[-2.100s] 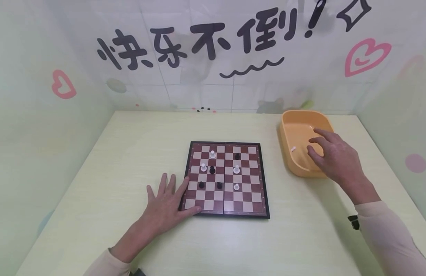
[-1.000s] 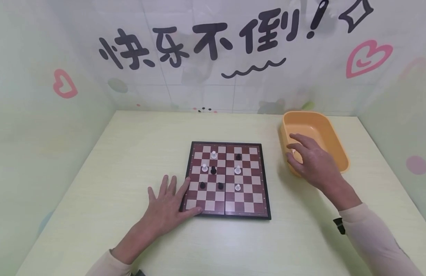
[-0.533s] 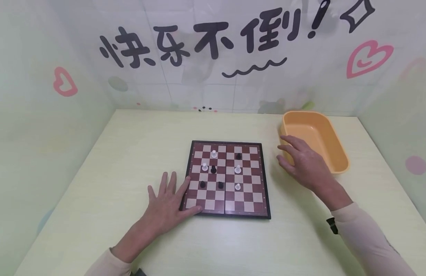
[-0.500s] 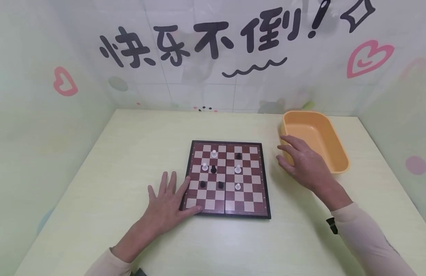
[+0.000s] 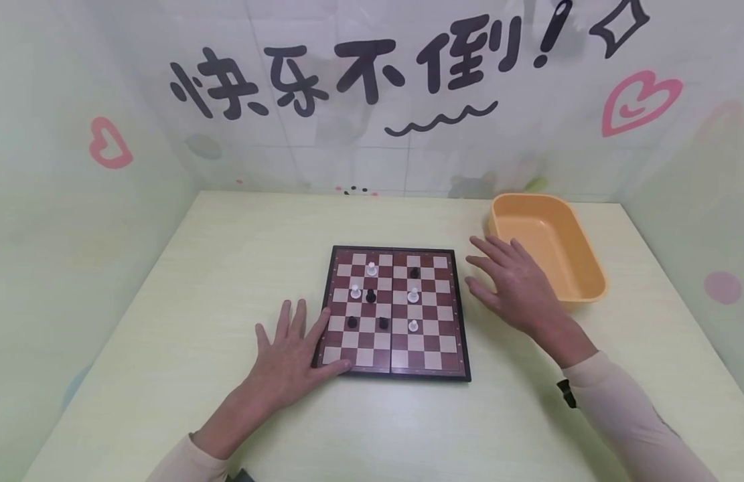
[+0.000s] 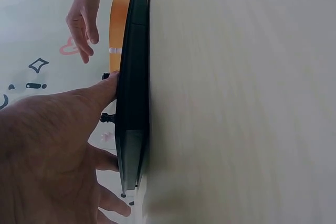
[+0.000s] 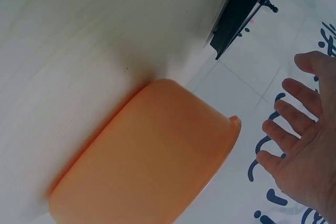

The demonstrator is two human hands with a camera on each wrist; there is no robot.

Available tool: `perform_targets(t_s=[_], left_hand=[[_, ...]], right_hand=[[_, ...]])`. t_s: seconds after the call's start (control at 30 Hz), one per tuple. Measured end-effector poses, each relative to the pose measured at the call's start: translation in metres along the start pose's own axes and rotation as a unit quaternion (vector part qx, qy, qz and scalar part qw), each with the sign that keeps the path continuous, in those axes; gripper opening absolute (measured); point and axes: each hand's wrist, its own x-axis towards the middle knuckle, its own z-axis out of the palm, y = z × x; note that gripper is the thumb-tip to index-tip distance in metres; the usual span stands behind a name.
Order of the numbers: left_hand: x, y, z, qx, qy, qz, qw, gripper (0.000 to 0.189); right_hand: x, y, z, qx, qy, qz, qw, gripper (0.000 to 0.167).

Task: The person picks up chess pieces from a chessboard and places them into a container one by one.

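Note:
A folding chessboard [image 5: 431,343] with a black frame lies open on the table, bearing several white and black chess pieces. Among them are a white pawn [image 5: 413,326] and a black piece [image 5: 414,272] on the right half. My left hand [image 5: 285,367] rests at the board's lower left corner, thumb on the near edge and index finger along the left edge, fingers spread. Between board and orange basin hovers my right hand [image 5: 519,284], fingers apart and holding nothing; the right wrist view shows its palm bare. It hides the basin's near left part.
The orange basin [image 5: 596,271] stands on the table [image 5: 251,234] at the back right. White walls with black lettering and pink hearts [image 5: 639,100] enclose the table at the back and sides.
My right hand has moved left from over the basin to the gap beside the board, its fingers spreading wider. A small white piece seen in the basin earlier is now hidden. The left hand stays put.

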Motion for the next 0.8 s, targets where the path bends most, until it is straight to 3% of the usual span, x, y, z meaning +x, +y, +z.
perform_targets(t_s=[0.5,0.8], left_hand=[[-0.001,-0.001,0.004,-0.003,0.007,0.000,1.0000,0.098],[-0.001,-0.002,0.007,-0.003,0.011,-0.001,0.9999,0.098]], right_hand=[[0.008,-0.018,0.016,0.005,-0.032,0.000,0.9995,0.053],[0.014,-0.027,0.025,0.015,-0.035,-0.019,0.9991,0.049]])
